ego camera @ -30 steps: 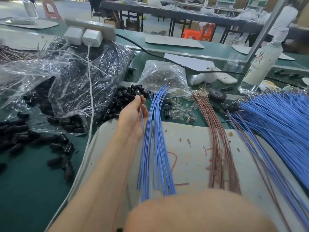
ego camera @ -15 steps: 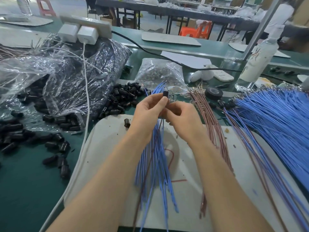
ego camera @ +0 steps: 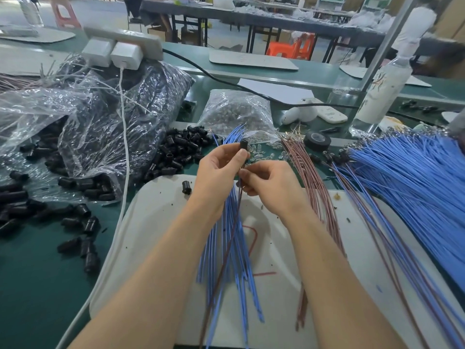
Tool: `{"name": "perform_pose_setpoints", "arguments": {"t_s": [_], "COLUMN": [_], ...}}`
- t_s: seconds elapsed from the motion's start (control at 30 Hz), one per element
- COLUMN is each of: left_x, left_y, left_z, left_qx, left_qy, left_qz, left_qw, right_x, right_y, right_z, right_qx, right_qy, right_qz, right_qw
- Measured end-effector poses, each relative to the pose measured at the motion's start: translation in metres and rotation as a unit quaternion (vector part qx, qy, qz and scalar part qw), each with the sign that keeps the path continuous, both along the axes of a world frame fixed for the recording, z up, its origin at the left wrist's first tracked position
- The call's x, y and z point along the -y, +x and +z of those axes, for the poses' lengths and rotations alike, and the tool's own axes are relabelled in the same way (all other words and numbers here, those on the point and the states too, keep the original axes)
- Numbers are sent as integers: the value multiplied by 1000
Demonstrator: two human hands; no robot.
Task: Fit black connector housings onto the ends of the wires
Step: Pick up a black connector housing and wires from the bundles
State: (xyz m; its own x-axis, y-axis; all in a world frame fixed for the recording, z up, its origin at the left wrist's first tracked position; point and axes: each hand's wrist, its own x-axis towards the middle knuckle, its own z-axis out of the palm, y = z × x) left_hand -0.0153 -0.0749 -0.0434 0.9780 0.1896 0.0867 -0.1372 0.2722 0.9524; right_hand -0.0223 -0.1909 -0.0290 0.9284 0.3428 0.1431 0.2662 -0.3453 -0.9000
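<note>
Your hands meet above the white pad [ego camera: 156,222], one holding a housing and the other holding wires.

The crumpled plastic bag [ego camera: 105,117] at far left blurs the dark parts inside it, and the big blue wire bundle [ego camera: 415,177] runs off the right edge. Red pen marks [ego camera: 254,238] on the pad lie half hidden under the blue wires [ego camera: 226,260]; they form no readable word, and neither does the reddish print on the bottle [ego camera: 385,96]. Your left hand [ego camera: 219,170] pinches the black connector housing [ego camera: 243,145] above the pad's far edge. Your right hand [ego camera: 271,183], just beside it, pinches thin wires [ego camera: 239,195] below it. You cannot tell whether their ends sit inside.
</note>
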Motion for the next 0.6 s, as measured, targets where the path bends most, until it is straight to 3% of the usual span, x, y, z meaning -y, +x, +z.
{"name": "perform_pose_setpoints", "arguments": {"t_s": [0.4, 0.6], "left_x": [-3, -17], "left_y": [-3, 0], "left_z": [7, 10], "left_qx": [16, 52], "left_qy": [2, 74], "left_qz": [24, 112], "left_qw": [1000, 990], "right_x": [-2, 13], "right_y": [1, -15], "right_z": [5, 29], "right_qx": [-32, -142], "right_qy": [-108, -294], "right_qz": [-9, 180], "right_qw": [994, 928]}}
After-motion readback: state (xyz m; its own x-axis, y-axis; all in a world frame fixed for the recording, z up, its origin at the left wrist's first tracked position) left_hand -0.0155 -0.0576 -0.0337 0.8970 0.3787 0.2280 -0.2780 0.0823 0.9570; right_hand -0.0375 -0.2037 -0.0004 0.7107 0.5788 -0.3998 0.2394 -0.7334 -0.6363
